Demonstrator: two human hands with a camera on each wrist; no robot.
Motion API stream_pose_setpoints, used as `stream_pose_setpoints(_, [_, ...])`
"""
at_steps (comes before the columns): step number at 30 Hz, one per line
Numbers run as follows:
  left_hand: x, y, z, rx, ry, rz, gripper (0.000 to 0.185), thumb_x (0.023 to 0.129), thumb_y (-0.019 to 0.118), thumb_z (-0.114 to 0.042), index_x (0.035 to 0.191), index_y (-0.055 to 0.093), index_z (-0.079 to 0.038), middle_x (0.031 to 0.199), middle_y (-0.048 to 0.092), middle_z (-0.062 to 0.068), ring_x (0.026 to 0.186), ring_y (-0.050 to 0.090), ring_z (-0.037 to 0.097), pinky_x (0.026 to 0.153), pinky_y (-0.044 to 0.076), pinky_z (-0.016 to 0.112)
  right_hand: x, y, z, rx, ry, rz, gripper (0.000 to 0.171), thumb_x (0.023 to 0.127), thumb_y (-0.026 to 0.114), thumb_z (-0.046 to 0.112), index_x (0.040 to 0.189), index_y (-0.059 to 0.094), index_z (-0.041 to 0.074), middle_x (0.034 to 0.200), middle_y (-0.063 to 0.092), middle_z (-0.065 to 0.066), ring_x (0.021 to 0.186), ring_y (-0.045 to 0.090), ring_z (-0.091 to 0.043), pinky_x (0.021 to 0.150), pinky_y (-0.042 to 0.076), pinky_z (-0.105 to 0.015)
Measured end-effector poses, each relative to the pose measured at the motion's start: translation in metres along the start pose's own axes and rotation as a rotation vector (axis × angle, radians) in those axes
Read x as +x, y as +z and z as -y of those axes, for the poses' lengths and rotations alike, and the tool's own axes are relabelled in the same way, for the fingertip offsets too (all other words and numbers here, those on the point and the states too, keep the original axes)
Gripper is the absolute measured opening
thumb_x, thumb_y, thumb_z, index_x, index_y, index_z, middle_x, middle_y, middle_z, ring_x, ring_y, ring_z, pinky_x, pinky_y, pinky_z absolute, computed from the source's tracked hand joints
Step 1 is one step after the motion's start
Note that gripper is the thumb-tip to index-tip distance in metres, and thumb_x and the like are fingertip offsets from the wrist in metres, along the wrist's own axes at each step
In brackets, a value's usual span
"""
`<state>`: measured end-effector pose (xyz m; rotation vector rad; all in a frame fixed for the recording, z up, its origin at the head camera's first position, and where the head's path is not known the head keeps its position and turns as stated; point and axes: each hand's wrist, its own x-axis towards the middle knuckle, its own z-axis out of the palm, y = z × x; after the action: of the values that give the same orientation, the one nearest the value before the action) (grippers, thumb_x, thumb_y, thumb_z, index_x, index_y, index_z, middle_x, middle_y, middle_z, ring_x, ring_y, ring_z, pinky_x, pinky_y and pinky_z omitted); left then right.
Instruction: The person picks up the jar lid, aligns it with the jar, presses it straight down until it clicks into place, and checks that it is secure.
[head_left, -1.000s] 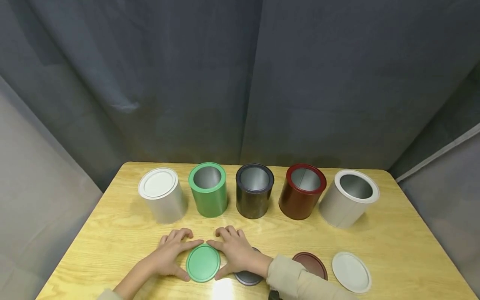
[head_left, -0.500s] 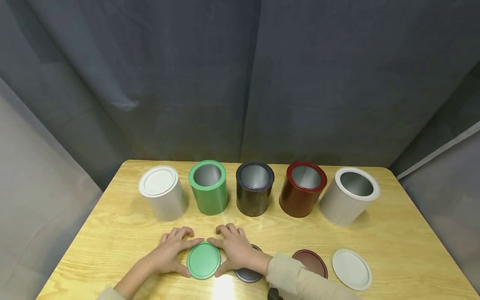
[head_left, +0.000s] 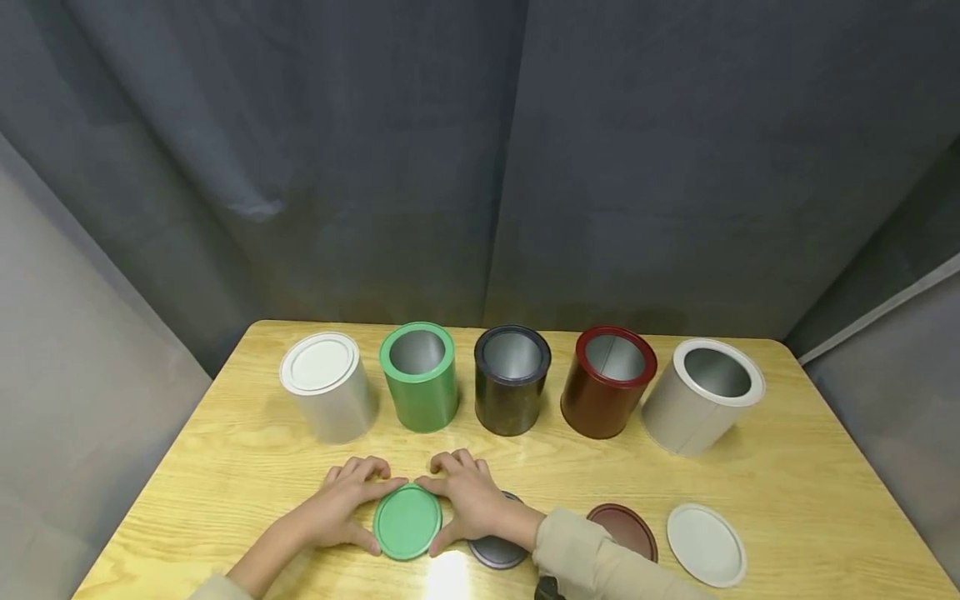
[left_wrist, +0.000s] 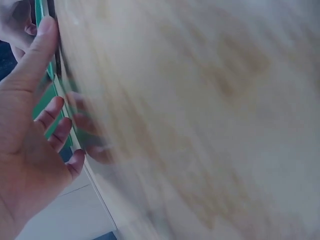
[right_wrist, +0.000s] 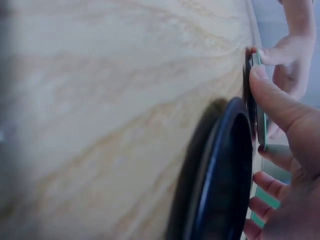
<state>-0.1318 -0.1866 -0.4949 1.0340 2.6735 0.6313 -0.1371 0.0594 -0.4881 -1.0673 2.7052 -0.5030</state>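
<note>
We see the green lid (head_left: 407, 522) lying flat on the table (head_left: 810, 483) near its front edge, held between both hands. The left hand (head_left: 341, 508) grips its left rim with thumb and curled fingers; the right hand (head_left: 465, 500) grips its right rim in the same way, the fingertips of the two hands nearly meeting at the far side of the lid. Just beside the green lid, partly under the right wrist, lies a black lid (head_left: 497, 550); in the right wrist view this black lid (right_wrist: 225, 175) lies directly beside the thumb. Further right lie a dark red lid (head_left: 624, 528) and a white lid (head_left: 707, 545), apart from each other. Behind the hands a row of five cans stands across the table: a white can with its lid on (head_left: 327, 387), an open green can (head_left: 419, 377), an open black can (head_left: 512, 380), an open dark red can (head_left: 609, 382) and an open white can (head_left: 703, 397). The green can stands directly behind the held lid, well apart from it.
</note>
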Motion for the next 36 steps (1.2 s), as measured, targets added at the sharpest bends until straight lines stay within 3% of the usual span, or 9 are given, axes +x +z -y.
stream_pose_setpoints(11, [-0.003,-0.005,0.001,-0.059,0.0,-0.01,0.087,0.06,0.068,-0.058,0.134,0.047,-0.019,0.116,0.04,-0.007,0.103,0.034,0.015,0.079,0.027,0.037,0.0,-0.009,-0.004,0.133,-0.058,0.032,0.086,0.058,0.077,0.054,0.131,0.051,0.018,0.113,0.047,0.004,0.097,0.035,-0.011,0.074,0.025,-0.027])
stream_pose_setpoints(19, [-0.003,-0.008,-0.002,-0.139,0.001,-0.013,0.085,0.062,0.071,-0.055,0.135,0.045,-0.021,0.119,0.039,-0.008,0.106,0.033,0.014,0.084,0.029,0.044,-0.001,-0.015,-0.009,0.228,-0.117,0.034,0.083,0.059,0.08,0.047,0.13,0.052,0.013,0.115,0.05,0.005,0.098,0.037,-0.007,0.08,0.029,-0.027])
stream_pose_setpoints(26, [-0.004,-0.013,-0.006,-0.165,0.042,-0.082,0.082,0.062,0.073,-0.05,0.133,0.048,-0.018,0.116,0.041,-0.007,0.106,0.035,0.016,0.084,0.03,0.048,-0.001,-0.023,-0.009,0.235,-0.144,-0.012,0.082,0.059,0.082,0.043,0.128,0.053,0.011,0.115,0.05,0.005,0.101,0.038,-0.009,0.084,0.031,-0.029])
stream_pose_setpoints(36, [-0.002,-0.016,-0.009,-0.175,0.074,-0.131,0.078,0.062,0.075,-0.048,0.129,0.052,-0.014,0.113,0.041,-0.007,0.104,0.034,0.015,0.084,0.031,0.046,-0.003,-0.029,-0.01,0.288,-0.126,0.007,0.082,0.06,0.081,0.042,0.129,0.052,0.011,0.116,0.05,0.006,0.102,0.037,-0.009,0.087,0.031,-0.031])
